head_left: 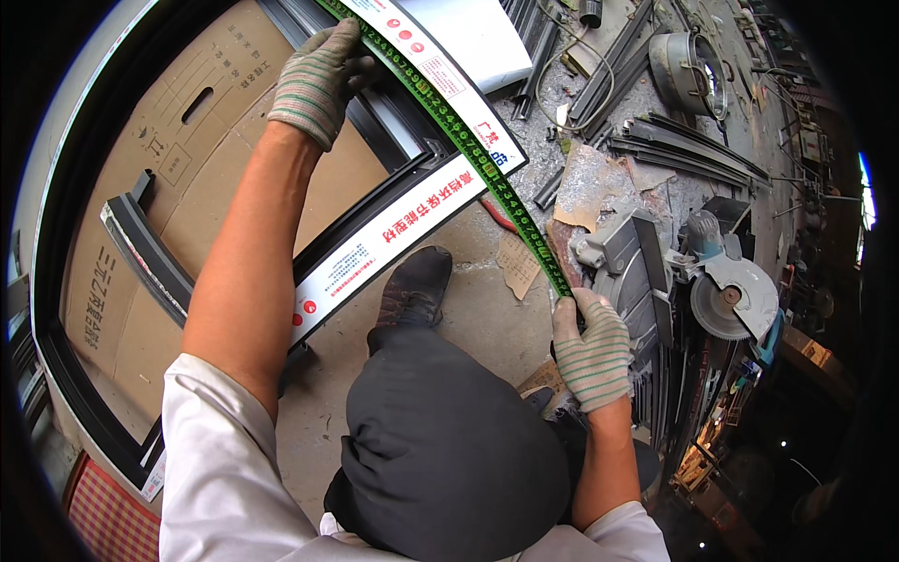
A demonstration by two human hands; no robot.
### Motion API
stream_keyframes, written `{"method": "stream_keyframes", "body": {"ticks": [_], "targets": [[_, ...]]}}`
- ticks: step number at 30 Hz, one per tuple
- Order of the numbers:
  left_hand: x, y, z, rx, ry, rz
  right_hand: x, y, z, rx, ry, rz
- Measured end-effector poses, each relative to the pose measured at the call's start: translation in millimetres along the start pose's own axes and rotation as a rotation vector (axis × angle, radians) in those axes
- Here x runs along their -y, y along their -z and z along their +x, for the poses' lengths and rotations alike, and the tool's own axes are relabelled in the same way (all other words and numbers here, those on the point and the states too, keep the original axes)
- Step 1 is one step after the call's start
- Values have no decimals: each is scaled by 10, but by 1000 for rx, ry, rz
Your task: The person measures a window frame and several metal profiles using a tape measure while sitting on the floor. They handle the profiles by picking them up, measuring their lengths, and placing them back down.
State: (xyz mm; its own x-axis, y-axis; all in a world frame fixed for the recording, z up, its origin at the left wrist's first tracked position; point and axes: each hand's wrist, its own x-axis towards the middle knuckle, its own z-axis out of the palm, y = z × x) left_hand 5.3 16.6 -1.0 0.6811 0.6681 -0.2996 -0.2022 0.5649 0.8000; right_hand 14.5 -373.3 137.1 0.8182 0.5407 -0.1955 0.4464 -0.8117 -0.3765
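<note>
Overhead, my gloved left hand [316, 80] presses the green measuring tape [468, 140] against the dark aluminium window frame [375, 211]. Nearer me, my gloved right hand [592, 348] is closed around the tape's other end, probably its case, beside the chop saw [726, 290].

Gloved hands: two, left hand [318, 80] and right hand [592, 348]. Green tape measure [468, 150]: one, stretched between the two sets of fingers. Dark window frame [375, 225]: one, under the left fingers. Circular saw [726, 290]: one, just right of the right fingers. Cardboard sheet [187, 159]: one. Black shoe [415, 286]: one.
</note>
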Motion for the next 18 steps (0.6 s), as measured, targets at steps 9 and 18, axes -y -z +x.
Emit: {"method": "stream_keyframes", "body": {"ticks": [9,18], "targets": [[11,24,20,33,-8,-33,-9,-1,4,-5,8,-14],[-6,-11,-10,7,-7,-31,22,22,16,28,-23,-27]]}}
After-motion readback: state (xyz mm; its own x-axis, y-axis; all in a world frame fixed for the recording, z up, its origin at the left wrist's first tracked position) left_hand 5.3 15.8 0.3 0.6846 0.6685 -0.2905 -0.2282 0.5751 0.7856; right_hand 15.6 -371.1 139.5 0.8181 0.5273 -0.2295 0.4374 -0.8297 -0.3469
